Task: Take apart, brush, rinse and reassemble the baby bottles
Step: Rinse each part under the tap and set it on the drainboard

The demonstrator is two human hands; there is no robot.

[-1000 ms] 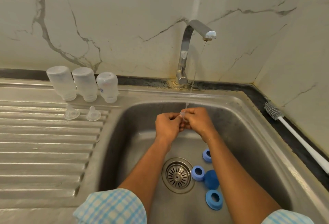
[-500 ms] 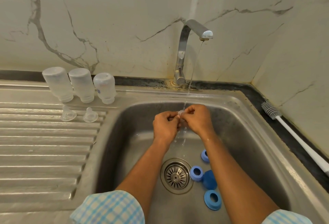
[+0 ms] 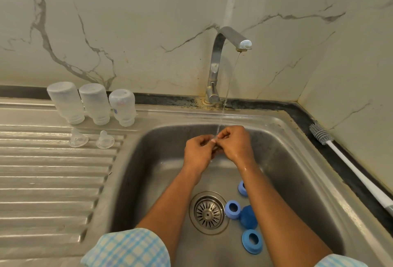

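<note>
- Left hand (image 3: 198, 150) and right hand (image 3: 235, 144): knuckles up, over the far middle of the sink (image 3: 148, 160), fingertips meeting. Both curled, pinching between them a small clear piece (image 3: 214, 138). Piece mostly hidden by the fingers, kind not to be told.
- Water (image 3: 227, 96): thin stream from the tap (image 3: 221, 54), landing on the pinched piece.
- Left bottle (image 3: 66, 102), middle bottle (image 3: 95, 103), right bottle (image 3: 123, 107): clear, upside down on their necks. In a row at the far edge of the draining board (image 3: 53, 181), left of the sink, just beside one another.
- Left teat (image 3: 77, 138), right teat (image 3: 104, 140): clear, tips up, on the board's ribs just nearer than the bottles, apart from each other.
- Drain strainer (image 3: 208, 212): in the sink floor, showing between the two forearms.
- Far ring (image 3: 242, 188): blue, right of the strainer, partly hidden behind the right forearm.
- Middle ring (image 3: 232, 209): blue, just right of the strainer, touching the blue cap (image 3: 248, 216).
- Near ring (image 3: 252, 241): blue, flat, hole up, nearer than the cap.
- Brush (image 3: 321, 135): grey bristle head, long white handle. Lying on the black counter strip (image 3: 302, 116) right of the sink, head toward the far corner.
- Wall (image 3: 127, 33): pale marble with grey veins, behind the tap.
- Sleeves (image 3: 127, 247): blue check, at the near edge.
</note>
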